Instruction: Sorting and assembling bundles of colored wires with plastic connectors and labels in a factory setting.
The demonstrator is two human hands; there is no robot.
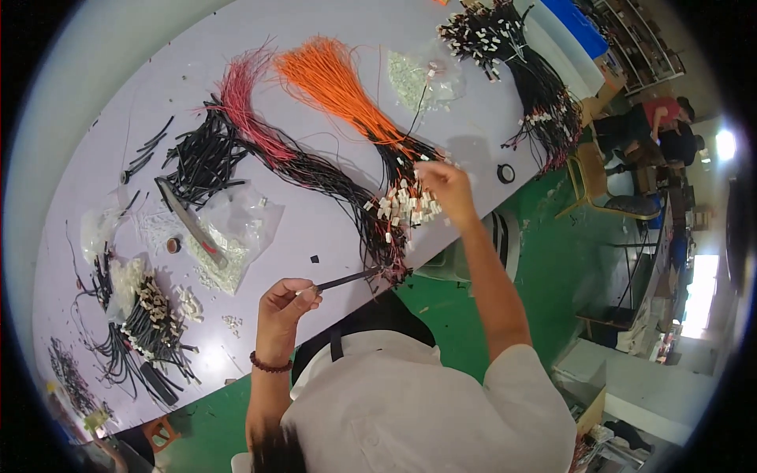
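The room around me runs off to the right, a green floor (pixel 544 213) with a yellowish chair (pixel 587 169) and, farther back, two people (pixel 662 122) near a bench. My work surface is a broad, pale lavender table (pixel 197 55), and its near edge passes just in front of my body. Across it lie long bundles: orange wires (pixel 331 83) fan out away from me, pink-red wires (pixel 244 94) spread beside them, and a black wire bundle (pixel 544 87) lies at the far right; I'd judge they are kept apart by colour so the strands don't tangle. Their nearer ends gather by the table edge, probably to bring the white connectors (pixel 406 205) within reach. Black tubes (pixel 205 154) sit in a loose heap on the left, near a clear bag (pixel 256 225) of small pale pieces. My left hand (pixel 284 307) pinches one end of a black strip (pixel 343 281) between thumb and fingers, its other end reaching the wire ends, perhaps to keep it steady. My right hand (pixel 449 193) is bent over the connectors, fingertips drawn together; whether they grip one, I cannot tell. Smallest, a black scrap (pixel 315 258) lies beyond the strip.
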